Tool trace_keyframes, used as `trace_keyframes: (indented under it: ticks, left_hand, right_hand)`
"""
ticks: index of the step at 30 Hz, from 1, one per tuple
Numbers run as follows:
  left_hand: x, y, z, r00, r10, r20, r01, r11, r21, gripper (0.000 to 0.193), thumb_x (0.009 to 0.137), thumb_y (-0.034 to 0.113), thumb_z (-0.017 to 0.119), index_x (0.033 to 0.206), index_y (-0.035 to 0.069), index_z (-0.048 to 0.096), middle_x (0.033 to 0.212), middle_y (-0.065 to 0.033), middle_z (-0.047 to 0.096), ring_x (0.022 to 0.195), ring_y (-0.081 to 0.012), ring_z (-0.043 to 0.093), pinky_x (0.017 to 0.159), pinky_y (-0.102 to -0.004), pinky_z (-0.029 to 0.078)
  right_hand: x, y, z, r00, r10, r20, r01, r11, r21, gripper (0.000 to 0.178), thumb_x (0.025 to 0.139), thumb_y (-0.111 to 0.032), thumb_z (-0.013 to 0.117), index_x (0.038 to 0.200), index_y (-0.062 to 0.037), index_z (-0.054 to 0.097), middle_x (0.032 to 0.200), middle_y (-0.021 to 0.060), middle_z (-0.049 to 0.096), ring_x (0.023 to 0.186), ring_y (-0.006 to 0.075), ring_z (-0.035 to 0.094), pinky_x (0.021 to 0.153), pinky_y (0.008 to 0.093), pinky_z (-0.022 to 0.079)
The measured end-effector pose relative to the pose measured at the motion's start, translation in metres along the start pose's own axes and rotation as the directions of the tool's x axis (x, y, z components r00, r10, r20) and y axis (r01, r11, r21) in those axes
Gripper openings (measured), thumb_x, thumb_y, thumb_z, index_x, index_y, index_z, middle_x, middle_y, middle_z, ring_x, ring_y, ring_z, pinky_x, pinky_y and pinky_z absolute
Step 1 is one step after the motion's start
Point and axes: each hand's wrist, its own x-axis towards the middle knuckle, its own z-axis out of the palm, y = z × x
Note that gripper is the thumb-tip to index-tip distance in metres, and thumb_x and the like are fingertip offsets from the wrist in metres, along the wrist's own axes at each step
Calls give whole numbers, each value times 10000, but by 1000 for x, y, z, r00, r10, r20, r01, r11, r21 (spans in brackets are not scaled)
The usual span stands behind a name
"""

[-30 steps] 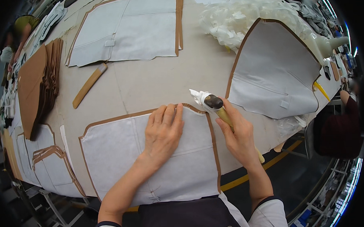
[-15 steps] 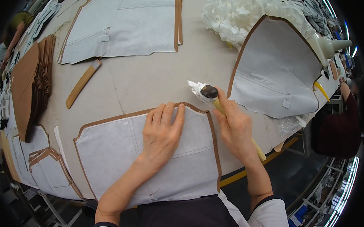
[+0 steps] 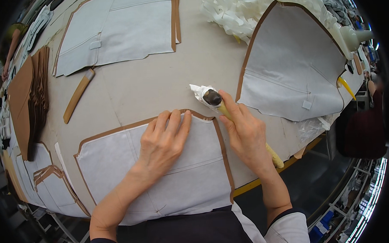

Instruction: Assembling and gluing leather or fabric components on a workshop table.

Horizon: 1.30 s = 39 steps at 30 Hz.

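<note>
A light grey panel with brown edging [image 3: 201, 182] lies flat on the table in front of me. My left hand [image 3: 162, 140] rests on it, fingers stretched out toward the far brown edge. Just right of that edge, my right hand [image 3: 247, 138] grips a hammer [image 3: 211, 97] by its yellowish handle. The dark hammer head is partly wrapped in white material and appears held above the table, past the panel's far right corner. Part of the handle is hidden by my palm, and its end shows beside my wrist.
A second edged panel [image 3: 287, 69] lies at the right, before a heap of white strips [image 3: 246, 15]. Another panel [image 3: 134, 33] is at the far left, near a curved wooden tool [image 3: 78, 97]. Brown pieces [image 3: 22, 101] are stacked at left. People are at the sides.
The whole view has shifted slightly, so most things on the table appear further left. Both hands, the hammer and the near panel keep nearly the same places relative to each other.
</note>
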Motion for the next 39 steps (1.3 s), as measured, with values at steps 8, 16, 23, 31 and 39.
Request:
trace_keyframes:
  ticks: [8,16,23,31,39]
  left_hand:
    - [10,-10,-9,972,185,146,-191,981,31,479,746,44,719,1219,-35,718,1115,-105,679,968,-227,682,682,-305,581]
    - [11,-7,-9,978,173,119,-180,982,51,449,748,32,731,1188,-57,723,1106,-107,660,972,-220,663,699,-286,580]
    - [11,-1,-10,987,106,118,-112,993,42,387,767,31,737,1143,-58,740,1093,-119,648,1010,-233,665,728,-293,600]
    - [2,7,-2,1000,-18,17,18,1000,-3,504,705,41,757,1206,-10,739,1163,-67,682,1013,-234,679,709,-316,582]
    - [-14,12,2,993,-110,-47,106,991,-79,524,693,21,763,1216,12,746,1201,-83,681,1082,-267,676,762,-354,593]
  right_hand:
    - [-2,1,-1,1000,24,16,-24,1000,10,643,940,-65,734,1549,-88,531,829,85,573,612,220,622,548,381,486]
    - [1,0,-2,998,42,40,-42,999,6,634,945,-73,735,1546,-85,534,823,80,556,604,206,605,547,374,482]
    - [2,0,-2,998,40,41,-41,999,28,627,948,-70,730,1543,-81,534,826,80,550,603,211,598,546,374,479]
    - [0,-16,-3,997,-57,55,56,998,19,671,944,-74,736,1575,-96,510,818,85,534,581,229,571,537,378,467]
    - [4,-32,-2,994,-101,41,104,993,-64,661,963,-100,721,1583,-80,493,818,104,543,560,254,568,523,383,466]
